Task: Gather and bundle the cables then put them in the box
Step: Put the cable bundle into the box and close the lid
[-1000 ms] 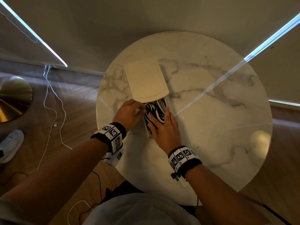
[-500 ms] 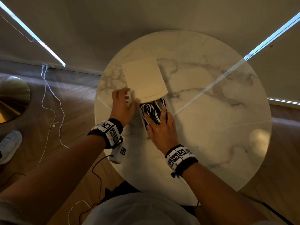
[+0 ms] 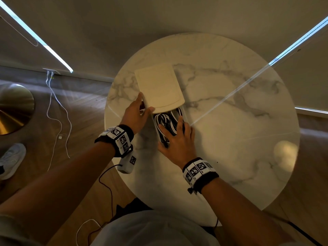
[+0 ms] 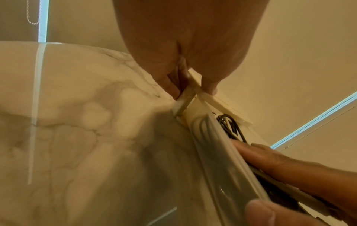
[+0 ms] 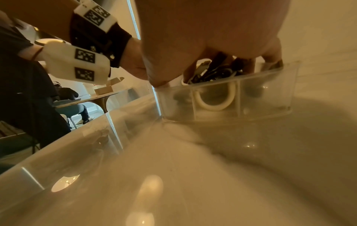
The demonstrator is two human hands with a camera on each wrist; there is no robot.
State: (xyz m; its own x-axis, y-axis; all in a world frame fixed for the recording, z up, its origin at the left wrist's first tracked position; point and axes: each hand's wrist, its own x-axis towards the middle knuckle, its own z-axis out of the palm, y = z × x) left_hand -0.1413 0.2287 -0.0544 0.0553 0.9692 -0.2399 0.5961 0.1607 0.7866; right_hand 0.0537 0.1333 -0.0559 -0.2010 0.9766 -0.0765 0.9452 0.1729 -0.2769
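Observation:
A clear plastic box (image 3: 185, 113) stands near the middle of the round marble table (image 3: 230, 139). Coiled black and white cables (image 3: 168, 119) lie inside it. A cream lid (image 3: 159, 89) sits askew over the box's far part. My left hand (image 3: 136, 114) grips the lid's near-left corner, thumb on top, fingers under the edge; the left wrist view shows the lid (image 4: 195, 87) pinched there. My right hand (image 3: 175, 141) lies flat on the cables with fingers spread. In the right wrist view its fingertips (image 5: 272, 61) reach inside the box (image 5: 266, 94) onto the cables (image 5: 216, 71).
The table's near edge is just in front of my body. On the wooden floor to the left are white cords (image 3: 53, 107), a brass lamp base (image 3: 14, 109) and a shoe (image 3: 10, 158). A second table with a chair shows in the right wrist view (image 5: 92, 97).
My left hand left the cables at the box's near-left side, moved up to the lid's left edge and took hold of its corner. The right hand stayed pressed on the cables.

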